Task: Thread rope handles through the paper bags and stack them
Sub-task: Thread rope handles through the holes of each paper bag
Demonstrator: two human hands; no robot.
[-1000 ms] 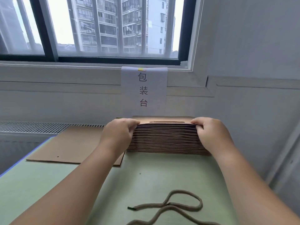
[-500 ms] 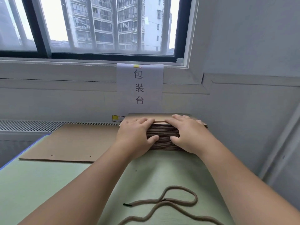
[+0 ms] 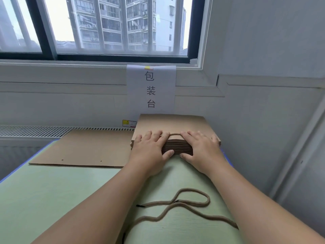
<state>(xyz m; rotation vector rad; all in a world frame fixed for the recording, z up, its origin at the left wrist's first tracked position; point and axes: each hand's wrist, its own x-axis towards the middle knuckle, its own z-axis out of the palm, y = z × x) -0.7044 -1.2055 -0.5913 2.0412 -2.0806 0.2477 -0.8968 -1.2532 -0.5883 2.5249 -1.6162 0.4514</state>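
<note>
A thick stack of flat brown paper bags [image 3: 174, 123] lies at the far middle of the green table, against the wall. A rope handle [image 3: 174, 134] arches over its top near edge. My left hand [image 3: 151, 148] lies on the stack's near left part, fingers on top, thumb against the front edge. My right hand [image 3: 200, 148] mirrors it on the near right part. A loose tan rope [image 3: 177, 205] with black tips curls on the table between my forearms. One single flat bag [image 3: 84, 148] with small holes lies left of the stack.
The green table [image 3: 44, 194] has a blue edge on the left. A white paper sign [image 3: 151, 88] hangs on the wall under the window, behind the stack. A radiator grille [image 3: 35, 131] runs along the back left. A grey wall closes the right side.
Both hands moved from the stack's outer ends to its near middle, then stayed there. The view has dropped closer, and the top bag's face and rope handle now show.
</note>
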